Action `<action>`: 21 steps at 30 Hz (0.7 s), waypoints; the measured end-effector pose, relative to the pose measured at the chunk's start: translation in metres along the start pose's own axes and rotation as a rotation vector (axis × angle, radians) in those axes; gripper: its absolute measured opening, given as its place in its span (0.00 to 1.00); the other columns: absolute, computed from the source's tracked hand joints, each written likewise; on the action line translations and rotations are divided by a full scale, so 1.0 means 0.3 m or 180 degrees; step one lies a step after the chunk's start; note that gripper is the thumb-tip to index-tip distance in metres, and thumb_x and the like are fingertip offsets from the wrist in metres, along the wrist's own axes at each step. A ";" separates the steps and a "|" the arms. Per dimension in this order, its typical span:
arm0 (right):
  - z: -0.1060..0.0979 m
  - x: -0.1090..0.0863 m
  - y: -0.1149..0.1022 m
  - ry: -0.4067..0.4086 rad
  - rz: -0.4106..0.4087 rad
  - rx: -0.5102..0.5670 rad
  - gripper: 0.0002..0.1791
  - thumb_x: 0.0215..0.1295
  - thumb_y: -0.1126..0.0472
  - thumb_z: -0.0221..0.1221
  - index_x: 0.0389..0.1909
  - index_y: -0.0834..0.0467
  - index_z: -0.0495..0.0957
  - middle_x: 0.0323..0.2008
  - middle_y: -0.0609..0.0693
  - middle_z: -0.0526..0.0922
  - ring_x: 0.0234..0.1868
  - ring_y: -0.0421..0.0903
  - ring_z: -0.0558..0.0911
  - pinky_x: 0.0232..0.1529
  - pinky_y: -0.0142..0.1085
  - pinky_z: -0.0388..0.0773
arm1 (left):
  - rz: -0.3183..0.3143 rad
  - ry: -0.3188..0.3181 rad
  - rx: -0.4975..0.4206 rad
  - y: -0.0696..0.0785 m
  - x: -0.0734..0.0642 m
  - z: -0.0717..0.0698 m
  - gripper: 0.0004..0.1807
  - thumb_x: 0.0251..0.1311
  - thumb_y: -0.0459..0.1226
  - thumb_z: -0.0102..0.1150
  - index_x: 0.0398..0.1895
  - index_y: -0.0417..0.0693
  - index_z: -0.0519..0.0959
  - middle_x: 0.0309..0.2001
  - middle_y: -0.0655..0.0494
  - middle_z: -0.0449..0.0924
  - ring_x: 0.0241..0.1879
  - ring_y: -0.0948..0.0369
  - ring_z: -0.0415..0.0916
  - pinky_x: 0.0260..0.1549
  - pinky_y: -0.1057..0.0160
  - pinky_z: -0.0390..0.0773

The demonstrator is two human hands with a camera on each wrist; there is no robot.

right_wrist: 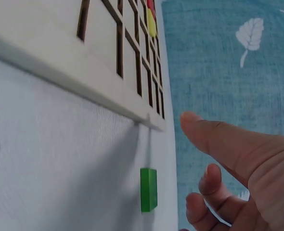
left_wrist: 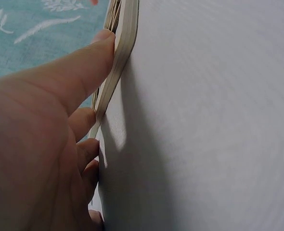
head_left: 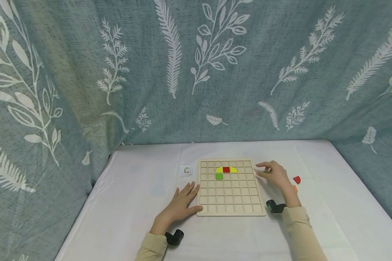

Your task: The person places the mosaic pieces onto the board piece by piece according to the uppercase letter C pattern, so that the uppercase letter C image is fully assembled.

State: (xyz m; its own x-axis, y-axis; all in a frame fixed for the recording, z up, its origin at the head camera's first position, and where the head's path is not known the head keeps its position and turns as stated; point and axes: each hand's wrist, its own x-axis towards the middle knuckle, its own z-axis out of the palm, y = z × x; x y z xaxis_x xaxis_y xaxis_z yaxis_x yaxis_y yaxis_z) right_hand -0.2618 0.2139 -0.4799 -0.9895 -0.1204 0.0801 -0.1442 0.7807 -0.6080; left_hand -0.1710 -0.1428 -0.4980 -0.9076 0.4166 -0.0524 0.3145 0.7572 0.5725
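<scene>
Beige fabric sleeves (head_left: pixel 303 232) at the bottom of the head view, nearest the lens; a black rounded wrist device (head_left: pixel 174 237) by the left cuff, another by the right. Left hand (head_left: pixel 180 206) lies along the left side of a pale wooden gridded board (head_left: pixel 230 216), fingers spread, thumb laid on the rim close to the near corner, fingertips against the edge; it does not wrap the board. Right hand (head_left: pixel 276 177) hovers just beyond the board's right edge, thumb and fingers apart, clamped on nothing. Near them on the white cloth (head_left: pixel 238 239), just beside that edge, sits a small green flat-sided block (right_wrist: pixel 146 190); the wrist view shows a gap between it and the thumb. Set in the grid, one row: a yellow round-cornered piece (head_left: pixel 219 170), a red square piece (head_left: pixel 226 169), a second yellow round-cornered piece (head_left: pixel 233 170); below the first, a green square piece (head_left: pixel 219 176). Past the right wrist: a red wedge-shaped piece (head_left: pixel 297 179) and an orange piece (head_left: pixel 295 188) partly hidden by the arm. Small white gridded card (head_left: pixel 186 171) left of the board's far corner, its pattern too fine to read. Risks, as judged: a low sweep of the right fingers could knock the green block against the rim or tip it; the right forearm, so close to the orange piece, could drag it; a hard left thumb might skew the board and unseat pieces.
</scene>
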 end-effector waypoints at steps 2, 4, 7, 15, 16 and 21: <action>-0.003 -0.001 0.009 0.0017 0.0007 0.0016 0.18 0.57 0.59 0.63 0.49 0.60 0.80 0.33 0.56 0.75 0.34 0.50 0.72 0.29 0.35 0.66 | -0.0007 0.0012 -0.0002 0.003 0.001 0.002 0.40 0.59 0.52 0.55 0.70 0.46 0.56 0.72 0.44 0.48 0.72 0.47 0.41 0.67 0.39 0.36; -0.006 -0.002 0.018 0.0022 0.0030 0.0013 0.19 0.57 0.60 0.63 0.49 0.61 0.79 0.33 0.56 0.74 0.33 0.49 0.72 0.28 0.35 0.66 | -0.0010 0.0016 0.0012 0.004 0.001 0.003 0.40 0.59 0.52 0.55 0.70 0.46 0.56 0.72 0.44 0.48 0.72 0.47 0.41 0.67 0.39 0.36; -0.007 -0.002 0.030 0.0022 0.0094 -0.0015 0.19 0.57 0.60 0.63 0.50 0.62 0.79 0.32 0.56 0.74 0.31 0.48 0.71 0.26 0.34 0.65 | -0.0012 0.0007 0.0027 0.003 0.002 0.004 0.40 0.59 0.53 0.55 0.71 0.46 0.55 0.72 0.44 0.48 0.72 0.47 0.41 0.67 0.40 0.36; -0.025 -0.008 0.053 0.0003 0.0291 -0.0198 0.19 0.57 0.57 0.63 0.49 0.60 0.79 0.31 0.55 0.75 0.30 0.48 0.71 0.33 0.41 0.63 | -0.0001 -0.0017 0.0010 0.000 0.001 0.001 0.40 0.59 0.53 0.54 0.71 0.46 0.55 0.72 0.44 0.47 0.72 0.47 0.40 0.67 0.39 0.36; -0.029 -0.011 0.057 -0.0012 0.0308 -0.0205 0.20 0.57 0.56 0.63 0.49 0.60 0.79 0.31 0.55 0.75 0.31 0.49 0.71 0.35 0.44 0.63 | -0.0008 -0.0019 0.0013 0.000 0.002 0.001 0.40 0.59 0.53 0.54 0.71 0.47 0.55 0.72 0.45 0.47 0.72 0.47 0.40 0.67 0.39 0.36; -0.044 -0.025 0.078 -0.0066 0.0283 -0.0205 0.20 0.57 0.56 0.63 0.49 0.61 0.79 0.32 0.55 0.74 0.32 0.49 0.71 0.39 0.51 0.63 | -0.0025 -0.0010 -0.0001 0.005 0.001 -0.002 0.40 0.59 0.52 0.55 0.71 0.46 0.55 0.72 0.44 0.48 0.72 0.47 0.41 0.67 0.39 0.36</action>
State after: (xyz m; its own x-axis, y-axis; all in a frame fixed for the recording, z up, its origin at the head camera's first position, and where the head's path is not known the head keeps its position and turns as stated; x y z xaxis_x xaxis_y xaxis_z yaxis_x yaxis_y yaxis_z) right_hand -0.2580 0.2413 -0.4843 -0.9981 -0.0610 0.0112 -0.0568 0.8267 -0.5598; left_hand -0.1709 -0.1419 -0.4966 -0.9092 0.4121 -0.0595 0.3072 0.7604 0.5722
